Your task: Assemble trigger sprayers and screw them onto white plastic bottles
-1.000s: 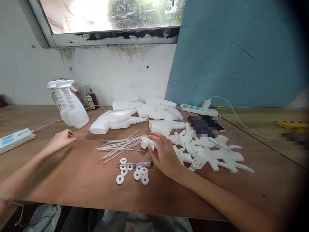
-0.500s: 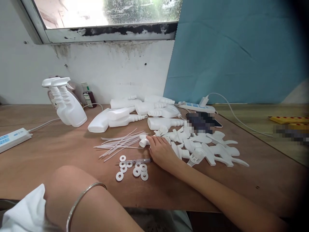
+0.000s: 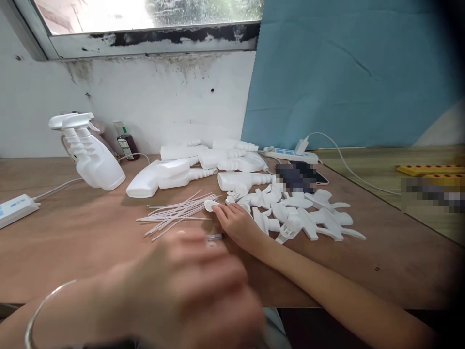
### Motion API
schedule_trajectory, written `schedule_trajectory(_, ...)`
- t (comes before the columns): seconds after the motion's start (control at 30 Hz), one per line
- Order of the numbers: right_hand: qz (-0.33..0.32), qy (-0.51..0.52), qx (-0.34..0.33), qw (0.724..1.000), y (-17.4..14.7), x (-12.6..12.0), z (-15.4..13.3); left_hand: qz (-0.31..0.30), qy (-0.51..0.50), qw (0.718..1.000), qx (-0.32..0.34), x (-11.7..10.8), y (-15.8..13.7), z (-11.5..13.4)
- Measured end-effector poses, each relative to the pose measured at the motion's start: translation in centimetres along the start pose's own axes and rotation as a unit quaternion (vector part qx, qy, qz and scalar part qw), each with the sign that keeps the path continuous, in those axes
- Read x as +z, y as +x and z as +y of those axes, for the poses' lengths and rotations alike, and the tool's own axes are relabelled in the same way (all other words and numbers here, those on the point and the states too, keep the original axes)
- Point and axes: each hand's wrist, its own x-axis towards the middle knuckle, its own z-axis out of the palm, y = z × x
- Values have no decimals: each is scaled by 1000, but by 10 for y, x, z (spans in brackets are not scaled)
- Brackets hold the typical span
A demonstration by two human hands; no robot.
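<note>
One white plastic spray head (image 3: 210,205) at the fingertips of your right hand (image 3: 238,225)

Two upright white plastic spray bottles (image 3: 98,162) stand at the left, near one dark bottle with a pale label (image 3: 127,146). At least seven white plastic bottles with ridged necks (image 3: 143,182) lie by the wall, overlapping too much for an exact count. Two white power strips with blue sockets (image 3: 16,209) flank them. More than ten thin white tubes (image 3: 174,215) lie crossed; the white trigger heads (image 3: 308,220) at the right are too tangled to count.

Your right fingers are narrow, closed on the spray head, which pokes out left of their tips, beside the tubes' right ends. Your left hand (image 3: 192,291) is blurred in the foreground, fingers curled; you cannot tell whether they hold anything.
</note>
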Motion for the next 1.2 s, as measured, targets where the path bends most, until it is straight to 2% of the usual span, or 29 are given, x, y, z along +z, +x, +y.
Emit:
schedule_trajectory(0.03, 15, 11, -5, 1000, 0, -1, 0, -48, 15, 999, 5, -7, 8, -17)
schedule_trajectory(0.1, 44, 32, -8, 998, 0, -2, 0, -96, 53, 994, -27, -13, 19, -52)
schedule_trajectory(0.17, 56, 46, -2, 997, -1, -1, 0, -143, 87, 984, -66, -8, 24, -80)
schedule_trajectory(0.23, 51, 52, 13, 997, -1, 1, 0, -194, 87, 974, -80, 4, 24, -98)
schedule_trajectory(0.33, 30, 67, 32, 997, -2, 2, 1, -219, 69, 971, -74, 25, 21, -107)
schedule_trajectory(0.47, 18, 86, 57, 994, -2, 1, 0, -210, 51, 975, -49, 39, 21, -109)
schedule_trajectory(0.63, 33, 67, 62, 995, -3, 2, 1, -152, 46, 987, -37, 42, 21, -120)
schedule_trajectory(0.77, 133, 66, 70, 986, -3, -6, 4, -115, 58, 990, -57, 44, 18, -133)
schedule_trajectory(0.9, 231, 92, 20, 968, -4, -13, 2, -102, 89, 988, -73, 52, 17, -140)
schedule_trajectory(1.03, 217, 139, -41, 965, -6, -7, -7, -63, 122, 986, -89, 54, 17, -143)
schedule_trajectory(1.1, 205, 150, -54, 966, -7, -2, -11, -50, 94, 989, -104, 51, 16, -143)
schedule_trajectory(1.2, 194, 168, -53, 965, -8, 5, -15, -110, -34, 989, -97, 43, 13, -145)
